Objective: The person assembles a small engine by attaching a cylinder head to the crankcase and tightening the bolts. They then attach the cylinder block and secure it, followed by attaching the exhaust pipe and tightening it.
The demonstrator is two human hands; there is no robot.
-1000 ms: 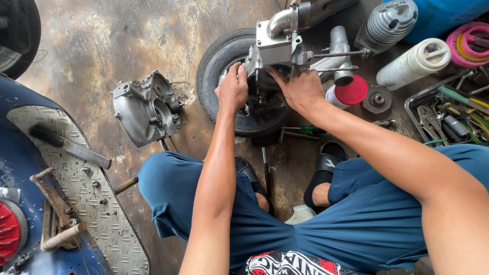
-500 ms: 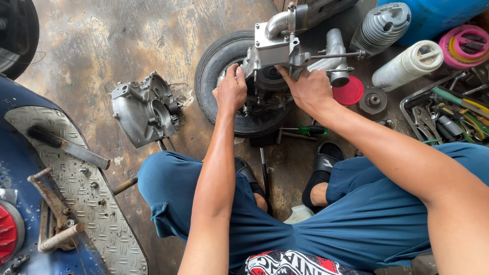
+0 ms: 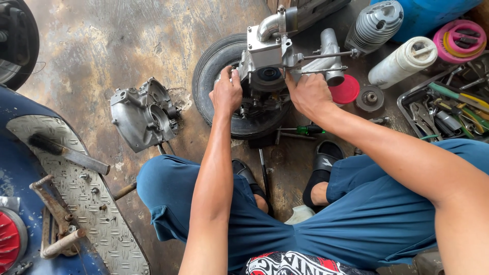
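— Both hands are clamped on the engine block (image 3: 267, 66): the left hand (image 3: 227, 94) curls its fingers round the block's left edge, and the right hand (image 3: 308, 94) wraps the right side, thumb up against the casting.

— Fully closed, then?

— Closed around metal on each side, yes. How tight, I cannot tell.

— What is the block like?

— Dull grey cast metal, boxy on top with a curved pipe elbow rising from it, a dark round opening at the front, and thin steel studs (image 3: 326, 55) sticking out to the right. It sits between the two hands, resting on a small black rubber tyre (image 3: 206, 71) that lies flat on the floor.

— And around it?

— Just right of the right hand lies a red round cap (image 3: 346, 90), with a small toothed metal disc (image 3: 370, 98) beside it. Further up stands a finned grey cylinder (image 3: 374, 25), ribbed all round, and a white roll (image 3: 403, 61) next to that. A tray of tools (image 3: 443, 114) sits at the far right. A green-handled screwdriver (image 3: 304, 130) lies just below the tyre.

— To the left?

— A separate grey crankcase cover (image 3: 142, 114), rough and irregular, well apart from the left hand on the stained concrete floor (image 3: 112, 46). A blue scooter footboard (image 3: 86, 203) with checker plate fills the lower left corner.
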